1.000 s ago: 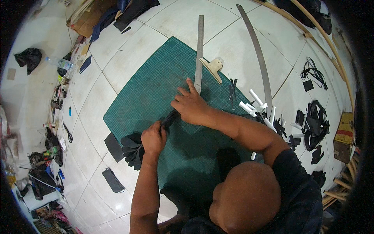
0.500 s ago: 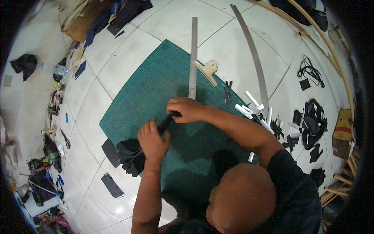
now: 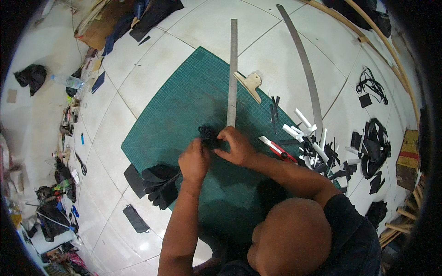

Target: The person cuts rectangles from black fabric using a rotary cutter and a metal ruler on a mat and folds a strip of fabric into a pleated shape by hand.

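Note:
Over the green cutting mat (image 3: pixel 170 106) my two hands meet at a small bundle of looped black strips (image 3: pixel 208 134), perhaps fabric. My left hand (image 3: pixel 194 162) has its fingers closed on the near left side of the bundle. From the right, my right hand (image 3: pixel 236 146) grips its edge between thumb and fingers. Just left of my left forearm, a fanned stack of black pieces (image 3: pixel 159 186) lies at the mat's edge. Beyond my right hand a steel ruler (image 3: pixel 233 73) reaches past the mat's far edge. A red and white utility knife (image 3: pixel 278 149) lies by my right forearm.
A large beige clip (image 3: pixel 251 85) rests near the ruler. White rolls and black scraps (image 3: pixel 317 149) are heaped at the right. Farther out lie a long curved-looking metal ruler (image 3: pixel 301 60), black straps (image 3: pixel 375 147) and a box (image 3: pixel 407 158). Scissors (image 3: pixel 81 164) sit at the left.
My right hand has shifted right and nearer, and my left hand has moved right toward it. The black bundle now shows its loops upward. The utility knife has come into sight beside my right forearm.

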`<action>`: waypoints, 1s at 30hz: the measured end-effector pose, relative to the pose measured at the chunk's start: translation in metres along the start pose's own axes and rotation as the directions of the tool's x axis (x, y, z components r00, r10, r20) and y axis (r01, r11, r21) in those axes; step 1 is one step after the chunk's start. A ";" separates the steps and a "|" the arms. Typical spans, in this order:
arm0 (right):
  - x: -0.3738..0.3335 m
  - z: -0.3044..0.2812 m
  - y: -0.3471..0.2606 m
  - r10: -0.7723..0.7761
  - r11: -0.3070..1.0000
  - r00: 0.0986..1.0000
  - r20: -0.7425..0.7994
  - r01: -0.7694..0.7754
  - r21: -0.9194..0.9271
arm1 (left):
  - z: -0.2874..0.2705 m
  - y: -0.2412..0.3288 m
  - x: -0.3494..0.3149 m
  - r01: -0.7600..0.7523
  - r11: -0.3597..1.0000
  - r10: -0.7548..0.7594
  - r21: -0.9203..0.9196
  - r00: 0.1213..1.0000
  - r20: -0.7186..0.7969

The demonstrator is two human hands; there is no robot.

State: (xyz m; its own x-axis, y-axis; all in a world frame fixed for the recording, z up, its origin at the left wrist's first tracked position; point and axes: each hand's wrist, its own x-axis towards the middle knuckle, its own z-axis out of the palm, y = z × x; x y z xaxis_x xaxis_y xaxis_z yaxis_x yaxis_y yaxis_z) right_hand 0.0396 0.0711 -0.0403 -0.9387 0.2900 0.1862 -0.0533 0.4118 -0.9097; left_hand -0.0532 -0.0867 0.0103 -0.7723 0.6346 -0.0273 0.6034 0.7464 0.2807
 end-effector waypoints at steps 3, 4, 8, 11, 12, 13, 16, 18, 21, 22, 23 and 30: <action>0.001 0.007 -0.006 0.064 0.996 0.998 -0.005 -0.064 0.055 | -0.003 0.000 0.001 -0.006 1.000 0.006 0.014 1.000 0.011; 0.004 0.008 -0.005 0.045 0.998 0.999 -0.011 -0.044 0.043 | -0.004 0.001 0.002 -0.009 1.000 0.009 0.017 1.000 0.007; 0.017 0.009 0.006 -0.009 1.000 1.000 -0.019 0.009 0.005 | -0.006 0.002 0.004 -0.023 1.000 0.023 0.001 1.000 -0.012; 0.019 0.010 0.013 -0.027 0.999 1.000 0.000 0.027 0.025 | -0.007 0.001 0.003 -0.015 1.000 0.015 -0.026 1.000 0.006; 0.021 0.009 0.013 -0.034 0.999 0.999 0.008 0.034 0.040 | -0.007 0.001 0.002 -0.008 0.999 0.009 -0.034 1.000 0.017; 0.022 0.009 0.013 -0.032 0.998 0.999 0.026 0.030 0.050 | -0.008 0.001 0.002 -0.003 1.000 0.004 -0.026 1.000 0.020; 0.027 0.006 0.012 -0.053 0.998 0.997 0.054 0.051 0.049 | -0.010 0.001 0.003 0.005 1.000 -0.005 -0.004 1.000 0.027; 0.029 0.005 0.012 -0.099 0.995 0.994 0.042 0.099 0.004 | -0.010 0.001 0.003 0.000 1.000 0.000 0.005 0.999 0.034; 0.034 0.003 0.016 -0.081 0.996 0.994 0.068 0.079 0.028 | -0.009 -0.001 0.003 -0.028 0.999 0.029 -0.028 1.000 0.011; 0.037 0.002 0.016 -0.094 0.996 0.992 0.086 0.093 0.008 | -0.009 -0.001 0.003 -0.031 0.999 0.031 -0.031 1.000 0.004; 0.039 0.000 0.017 -0.106 0.994 0.989 0.104 0.108 -0.011 | -0.010 -0.001 0.003 -0.033 0.999 0.033 -0.034 0.999 -0.003; 0.047 -0.007 0.025 -0.091 0.995 0.984 0.155 0.082 0.064 | -0.012 0.004 0.004 -0.009 0.999 0.009 -0.033 1.000 -0.006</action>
State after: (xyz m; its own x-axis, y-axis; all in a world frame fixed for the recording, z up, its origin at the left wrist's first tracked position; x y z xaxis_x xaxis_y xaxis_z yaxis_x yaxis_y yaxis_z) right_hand -0.0031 0.1015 -0.0520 -0.9714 0.1135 0.2084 -0.1518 0.3780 -0.9133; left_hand -0.0565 -0.0836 0.0233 -0.7683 0.6399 -0.0191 0.6033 0.7337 0.3126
